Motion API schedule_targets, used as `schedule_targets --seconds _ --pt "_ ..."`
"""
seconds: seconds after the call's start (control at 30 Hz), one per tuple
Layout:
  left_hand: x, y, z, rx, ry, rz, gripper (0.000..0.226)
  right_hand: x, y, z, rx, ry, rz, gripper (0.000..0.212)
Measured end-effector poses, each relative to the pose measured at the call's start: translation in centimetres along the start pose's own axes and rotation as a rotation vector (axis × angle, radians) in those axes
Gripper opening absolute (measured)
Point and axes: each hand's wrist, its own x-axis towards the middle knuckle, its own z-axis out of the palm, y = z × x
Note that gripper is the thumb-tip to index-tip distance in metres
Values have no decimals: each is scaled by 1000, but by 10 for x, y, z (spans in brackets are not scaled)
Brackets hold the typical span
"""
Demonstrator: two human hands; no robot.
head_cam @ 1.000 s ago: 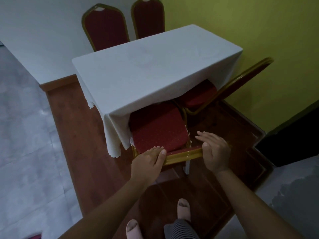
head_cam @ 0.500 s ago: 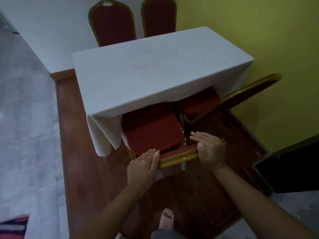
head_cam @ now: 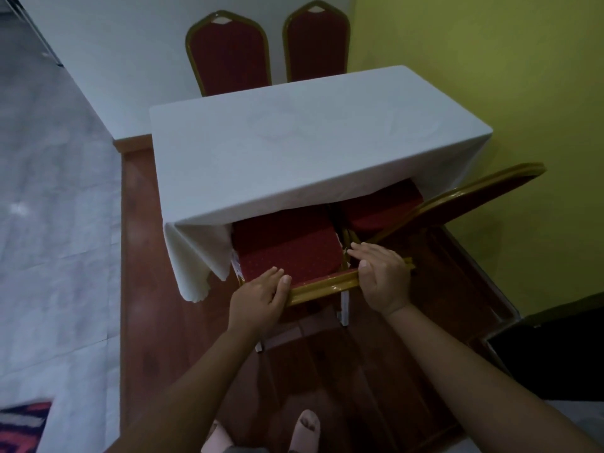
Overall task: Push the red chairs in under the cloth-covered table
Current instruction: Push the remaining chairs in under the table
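A table under a white cloth (head_cam: 304, 158) stands on a wooden platform. Right in front of me is a red chair (head_cam: 287, 246) with a gold frame, its seat partly beneath the cloth. My left hand (head_cam: 258, 299) and my right hand (head_cam: 382, 276) both grip the gold top rail of its backrest. To its right a second red chair (head_cam: 457, 207) stands with its seat partly under the table and its backrest sticking out. Two more red chairs (head_cam: 228, 57) (head_cam: 317, 47) stand upright at the table's far side.
The wooden platform (head_cam: 140, 256) drops to a pale floor (head_cam: 55, 223) on the left. A yellow wall (head_cam: 490, 76) runs close along the right. A dark object (head_cam: 555, 354) sits at the lower right. My feet (head_cam: 307, 429) show at the bottom.
Both hands have closed more firmly on the backrest rail, and the near chair's seat has slid a little further beneath the cloth. My view has shifted closer to the table.
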Motion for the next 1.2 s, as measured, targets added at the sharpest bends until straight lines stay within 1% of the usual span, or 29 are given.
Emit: schedule_targets --seconds 0.17,0.37,0.47,0.67,1.03,1.2 --pt "20 1 -1 19 88 18 67 21 7 9 5 -23 -3 51" --pt "40 0 2 45 146 83 58 42 17 16 -9 -50 9 53" --pt "50 -4 1 62 152 97 57 51 18 21 -10 -61 9 53" --pt "75 -7 2 74 146 56 62 77 21 28 14 -76 0 53" --pt "98 16 8 70 129 8 70 105 46 27 11 -114 -2 54" --pt "100 20 11 76 76 14 62 105 52 27 -14 -101 57 56"
